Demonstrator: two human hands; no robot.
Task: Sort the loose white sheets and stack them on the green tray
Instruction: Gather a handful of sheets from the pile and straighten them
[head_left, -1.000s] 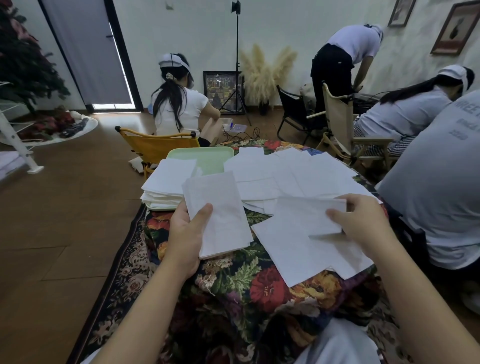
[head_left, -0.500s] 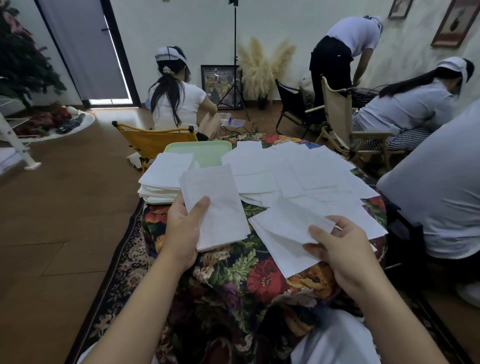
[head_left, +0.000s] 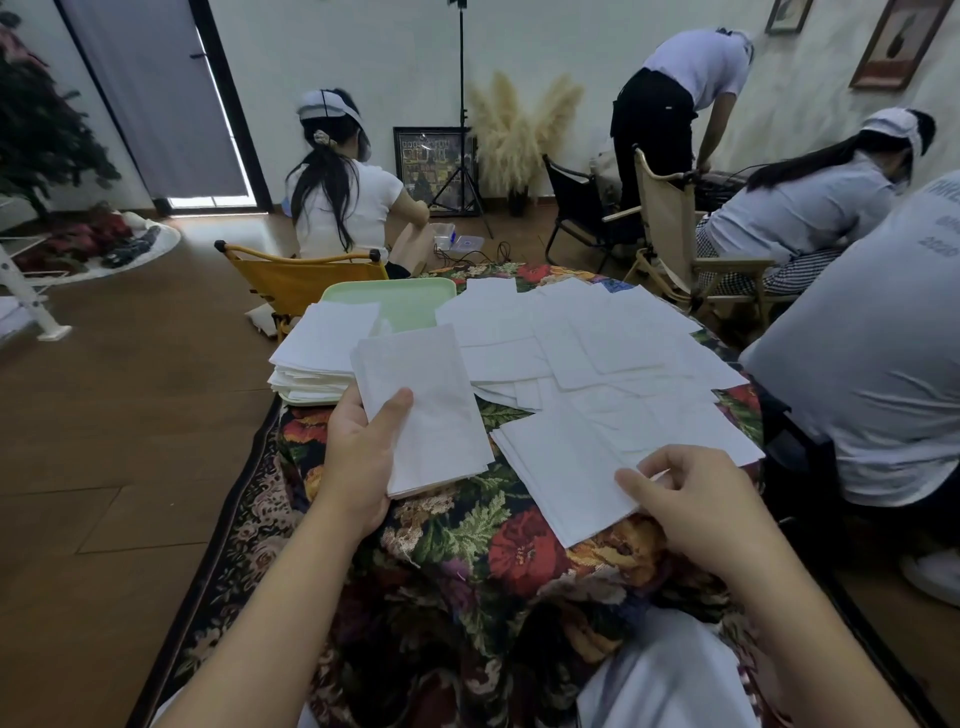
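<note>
Loose white sheets (head_left: 587, 343), thin and rectangular, overlap across a table draped in a floral cloth (head_left: 498, 551). A squared stack (head_left: 322, 348) rests on the green tray (head_left: 395, 299) at the table's 11 o'clock corner. The left hand (head_left: 358, 457) grips a small bundle (head_left: 421, 405), thumb on top. The right hand (head_left: 696, 499) pinches the near edge of a sheet (head_left: 561, 467) at 5 o'clock. A seated person (head_left: 872, 332) crowds the 3 o'clock edge; a yellow chair (head_left: 296, 280) stands beyond the tray. Bare wooden floor (head_left: 124, 415) lies at 9 o'clock.
</note>
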